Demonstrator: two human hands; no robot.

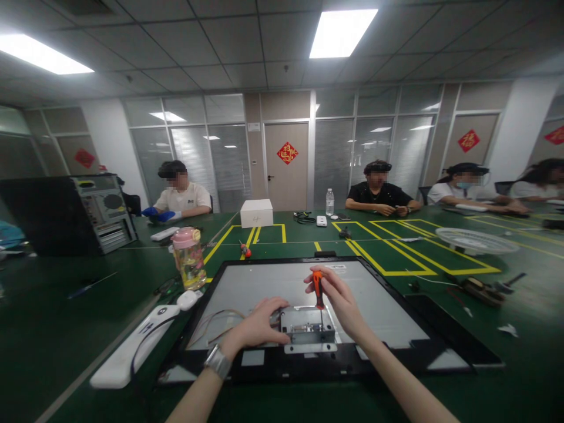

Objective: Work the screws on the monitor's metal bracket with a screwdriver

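Observation:
A flat display panel with a black frame lies face down on the green table, its grey back up. Near its front edge sits a small metal box with an open top and parts inside. My left hand grips the left end of this box, thumb at the near side and fingers at the far side. Closed round an orange and black screwdriver, my right hand holds it upright, its shaft reaching down into the right part of the box. The tip is too small to make out. Thin cables run left from the box.
Left of the panel are a white power strip and a pink-lidded bottle. A computer case stands far left. Beyond the panel are a white box and a water bottle. A black panel lies right. Several people sit opposite.

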